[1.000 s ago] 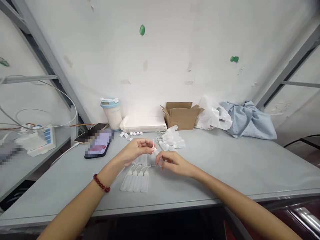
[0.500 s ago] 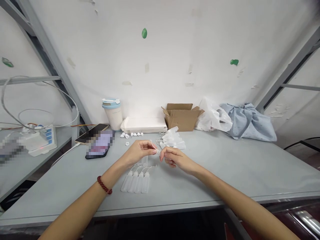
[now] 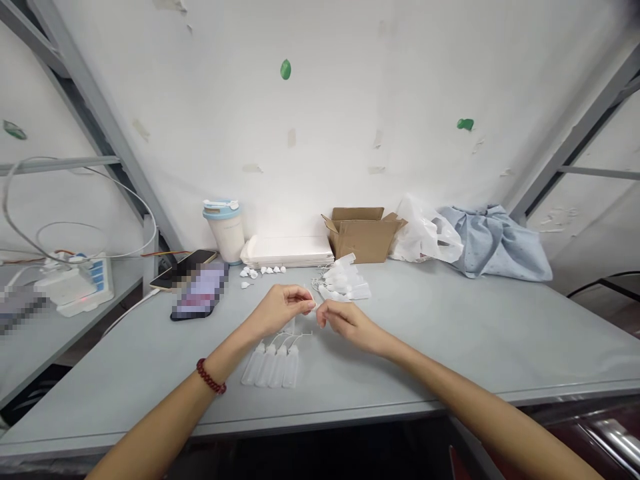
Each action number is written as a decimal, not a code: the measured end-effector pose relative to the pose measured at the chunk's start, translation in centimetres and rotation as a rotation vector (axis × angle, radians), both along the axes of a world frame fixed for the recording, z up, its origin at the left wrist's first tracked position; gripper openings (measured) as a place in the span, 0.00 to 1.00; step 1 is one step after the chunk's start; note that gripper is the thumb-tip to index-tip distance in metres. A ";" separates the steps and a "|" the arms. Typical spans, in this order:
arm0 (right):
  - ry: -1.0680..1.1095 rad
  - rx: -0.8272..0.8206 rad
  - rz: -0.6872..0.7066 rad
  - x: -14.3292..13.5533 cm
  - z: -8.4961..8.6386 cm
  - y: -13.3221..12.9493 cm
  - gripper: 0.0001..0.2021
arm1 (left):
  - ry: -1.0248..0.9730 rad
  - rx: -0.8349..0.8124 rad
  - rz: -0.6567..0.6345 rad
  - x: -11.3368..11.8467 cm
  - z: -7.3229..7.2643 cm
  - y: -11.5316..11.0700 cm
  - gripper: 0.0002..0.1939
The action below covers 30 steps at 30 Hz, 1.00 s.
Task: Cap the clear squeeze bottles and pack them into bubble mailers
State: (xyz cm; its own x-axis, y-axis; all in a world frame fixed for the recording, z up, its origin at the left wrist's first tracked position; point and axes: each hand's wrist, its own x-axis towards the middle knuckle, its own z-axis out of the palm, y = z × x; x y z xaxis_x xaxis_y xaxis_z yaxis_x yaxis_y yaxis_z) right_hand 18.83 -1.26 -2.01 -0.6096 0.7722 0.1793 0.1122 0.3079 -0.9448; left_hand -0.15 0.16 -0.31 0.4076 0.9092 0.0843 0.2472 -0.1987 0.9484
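Observation:
My left hand (image 3: 284,308) is pinched on a small white piece whose shape is mostly hidden by the fingertips. Close beside it on the right, my right hand (image 3: 353,325) has its fingers curled, and what they hold, if anything, is hidden. Below my left hand lies a row of several translucent bottles (image 3: 270,367) with thin white strings at their necks. Another translucent bottle (image 3: 289,326) is partly covered by my left hand. Behind my right hand is a loose pile of similar bottles (image 3: 345,280). Several small white caps (image 3: 270,270) sit behind my left hand.
Along the wall stand a blue-lidded cup (image 3: 226,233), a white stack (image 3: 290,251), an open cardboard box (image 3: 363,239), a white plastic bag (image 3: 425,233) and a blue cloth bundle (image 3: 495,243). Two phones lie at the left, one dark (image 3: 186,267), one blurred (image 3: 200,293).
My right hand has shifted slightly left and its fingers are more curled. The lone cap near the other caps has moved slightly left and lies differently.

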 end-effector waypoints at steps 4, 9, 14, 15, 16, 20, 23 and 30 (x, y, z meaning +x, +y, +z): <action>0.225 -0.440 0.079 0.2 -0.3 0.5 0.10 | -0.085 0.040 -0.052 0.0 0.0 0.0 0.08; 0.329 -0.621 0.098 0.6 -0.1 0.8 0.11 | -0.121 0.031 -0.059 -0.1 0.0 0.1 0.11; 0.326 -0.599 0.120 0.5 0.1 0.8 0.11 | -0.030 -0.031 -0.036 -0.1 -0.3 0.2 0.14; 0.323 -0.593 0.118 0.4 0.1 0.8 0.11 | 0.006 -0.028 -0.026 -0.2 -0.4 0.3 0.15; 0.317 -0.589 0.114 0.4 0.0 0.8 0.11 | 0.041 -0.022 -0.021 -0.2 -0.4 0.3 0.16; 0.285 -0.605 0.102 0.5 0.0 0.8 0.11 | 0.106 0.014 -0.084 -0.3 -0.3 0.3 0.16; 0.303 -0.627 0.106 0.7 0.2 0.8 0.11 | 0.075 0.056 -0.127 -0.3 0.0 0.0 0.13; 0.286 -0.631 0.095 0.7 0.4 0.9 0.10 | 0.108 0.081 -0.131 -0.1 0.6 -0.6 0.14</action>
